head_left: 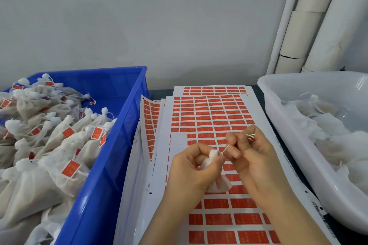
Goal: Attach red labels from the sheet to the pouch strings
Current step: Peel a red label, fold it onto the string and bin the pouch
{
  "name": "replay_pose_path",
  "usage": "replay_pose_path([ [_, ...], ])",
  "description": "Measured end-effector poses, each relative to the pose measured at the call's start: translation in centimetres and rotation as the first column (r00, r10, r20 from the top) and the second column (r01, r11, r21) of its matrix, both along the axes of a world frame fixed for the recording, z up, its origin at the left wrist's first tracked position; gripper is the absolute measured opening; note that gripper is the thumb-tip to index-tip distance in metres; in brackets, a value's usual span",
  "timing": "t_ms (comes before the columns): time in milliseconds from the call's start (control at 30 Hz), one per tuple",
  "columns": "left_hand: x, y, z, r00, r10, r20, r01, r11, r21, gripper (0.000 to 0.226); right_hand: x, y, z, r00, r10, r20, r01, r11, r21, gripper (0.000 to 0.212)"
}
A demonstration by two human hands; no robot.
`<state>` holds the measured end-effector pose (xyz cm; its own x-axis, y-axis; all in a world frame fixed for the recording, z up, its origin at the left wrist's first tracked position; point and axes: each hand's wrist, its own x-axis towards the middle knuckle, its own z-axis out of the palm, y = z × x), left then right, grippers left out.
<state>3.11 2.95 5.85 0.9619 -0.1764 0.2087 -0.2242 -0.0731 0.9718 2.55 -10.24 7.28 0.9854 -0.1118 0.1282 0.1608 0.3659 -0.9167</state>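
Grey wall [139,16]; label sheets [211,113] between blue crate [119,135], white tub [286,131].

left grip [191,173] and right grip [256,157] bare (forearms too)

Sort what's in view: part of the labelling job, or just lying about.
Job: small white mesh pouch (left hand); thin white string (right hand); paper sheets of red labels; blue plastic crate of labelled pouches; white plastic tub of plain pouches.
Idle: off-white wall pipes.
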Motion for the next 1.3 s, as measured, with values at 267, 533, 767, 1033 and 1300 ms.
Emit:
replay_pose_path([
  [267,-0.1,0.2,0.4,0.990,-0.114,-0.086,0.115,0.993,0.006,0.016,0.0,-0.4,0.0,1.000,-0.012,0.013,0.012,0.999,-0.035,0.037],
  [533,0.0,0.2,0.5,0.983,-0.121,-0.139,0.130,0.990,0.058,0.017,0.4,-1.0,-0.1,0.999,-0.054,0.004,0.054,0.998,0.031,0.038],
  [767,-0.2,-0.4,0.3,0.996,-0.081,-0.042,0.083,0.994,0.071,0.024,0.3,-0.7,-0.2,1.000,-0.027,0.004,0.027,0.991,-0.135,0.029],
  [1033,-0.3,-0.7,0.1,0.992,0.130,0.009,-0.128,0.988,-0.080,0.016,0.4,-0.4,-0.2,1.000,0.027,0.002,-0.027,0.999,-0.027,0.038],
  [1300,-0.3,-0.9,0.0,0.988,0.151,-0.021,-0.151,0.989,0.001,0.014,0.4,-0.6,-0.2,1.000,-0.026,-0.007,0.026,1.000,0.002,0.045],
])
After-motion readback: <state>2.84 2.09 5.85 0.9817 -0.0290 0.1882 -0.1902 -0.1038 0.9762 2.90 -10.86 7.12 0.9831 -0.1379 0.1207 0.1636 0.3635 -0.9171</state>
